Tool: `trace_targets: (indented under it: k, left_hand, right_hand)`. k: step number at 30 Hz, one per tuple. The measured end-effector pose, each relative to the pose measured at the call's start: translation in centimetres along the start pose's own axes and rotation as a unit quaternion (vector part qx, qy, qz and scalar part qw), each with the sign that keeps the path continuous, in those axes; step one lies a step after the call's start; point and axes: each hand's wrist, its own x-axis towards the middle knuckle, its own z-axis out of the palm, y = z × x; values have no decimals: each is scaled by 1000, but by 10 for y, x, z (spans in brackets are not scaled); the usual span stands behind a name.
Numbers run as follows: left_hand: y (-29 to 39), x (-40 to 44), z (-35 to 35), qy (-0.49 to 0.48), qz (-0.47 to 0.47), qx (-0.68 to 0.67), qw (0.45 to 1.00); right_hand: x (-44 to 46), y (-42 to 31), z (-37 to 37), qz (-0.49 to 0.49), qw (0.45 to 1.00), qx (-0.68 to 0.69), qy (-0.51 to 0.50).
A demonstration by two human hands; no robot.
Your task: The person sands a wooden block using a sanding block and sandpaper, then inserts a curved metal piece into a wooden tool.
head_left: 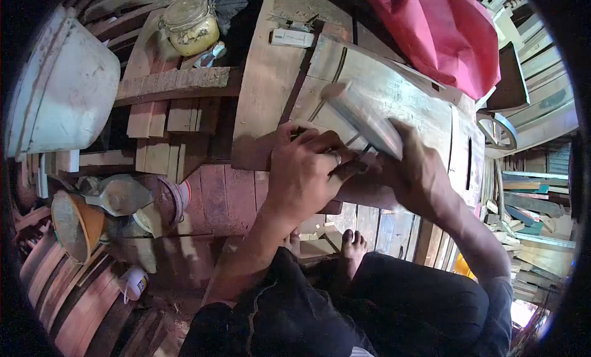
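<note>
My left hand (308, 166), a ring on one finger, is curled closed over the near edge of a pale wooden board (400, 92). What its fingers pinch is hidden. Beside it my right hand (422, 169) is wrapped round a long, pale, block-like piece (363, 117), smeared by motion and tilted up to the left above the board. Its exact kind cannot be made out. A thin dark rod (355, 140) shows between the two hands; I cannot tell which hand it belongs to. Dark slots (469, 163) run through the board.
A small white box (292, 38) lies on a plank behind the board. Red cloth (443, 36) drapes at the back right. On the left are a lidded glass jar (191, 33), a large white tub (77, 86), an orange bowl (69, 227) and stacked timber (178, 120). My bare foot (353, 252) is below.
</note>
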Motion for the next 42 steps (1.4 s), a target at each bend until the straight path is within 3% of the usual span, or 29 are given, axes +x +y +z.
trace_targets:
  k: [1, 3, 5, 6, 7, 9, 13, 14, 15, 19, 20, 22, 23, 26, 29, 31, 35, 37, 39, 41, 42]
  left_hand:
    - [0, 1, 0, -28, 1, 5, 1000]
    - [6, 4, 14, -36, 0, -17, 999]
    - [7, 0, 14, 13, 13, -41, 999]
    - [12, 4, 9, 24, 20, -20, 999]
    - [11, 4, 10, 23, 21, -22, 999]
    - [7, 3, 14, -30, -8, -36, 999]
    - [10, 2, 9, -34, -8, -41, 999]
    - [9, 3, 10, -34, -9, -42, 998]
    - [9, 4, 11, -18, 2, -32, 999]
    - [10, 6, 9, -31, 0, -10, 999]
    - [10, 6, 7, -49, -9, -15, 999]
    - [9, 0, 12, 8, -10, -29, 999]
    - [9, -3, 15, 19, -29, -57, 998]
    - [7, 3, 8, -48, -18, -24, 998]
    - [7, 0, 11, -25, 2, 8, 1000]
    - [4, -3, 13, 0, 6, -13, 1000]
    - [8, 2, 6, -42, -8, -10, 999]
    - [7, 0, 4, -51, -12, -10, 999]
    - [6, -3, 9, -19, -6, -8, 1000]
    - [8, -1, 9, -24, -23, -47, 998]
    - [10, 2, 5, -34, -12, -17, 999]
  right_hand:
    - [1, 1, -3, 66, 997, 23, -17]
    - [-7, 7, -11, 44, 999, -12, -1]
    - [-10, 6, -7, -116, 992, -41, 29]
    - [-10, 2, -9, -143, 987, -64, 19]
    - [-8, 3, -11, -141, 988, -66, 20]
    - [-2, 7, -16, 22, 1000, -18, 0]
    - [-9, 7, -12, 21, 1000, 10, -19]
    - [-7, 5, -13, -70, 996, -57, -15]
    - [-5, 4, -13, -69, 996, -57, -15]
    - [-1, 8, -15, 33, 999, 20, -15]
    - [-6, 8, -12, -14, 1000, -3, -22]
    - [-5, 5, -11, -129, 989, -56, -46]
    - [-3, 4, -12, -128, 989, -56, -46]
    - [5, 7, -14, 21, 999, 17, -24]
    - [-1, 3, -13, -32, 999, -14, -41]
    - [-1, -1, -14, -124, 990, -57, -46]
    - [8, -4, -15, 2, 1000, -6, -3]
    - [5, -4, -12, -7, 1000, -16, 0]
    - [1, -2, -8, -118, 993, -14, 18]
    - [2, -2, -11, -109, 994, -16, 3]
    - [4, -2, -13, -37, 999, -9, -3]
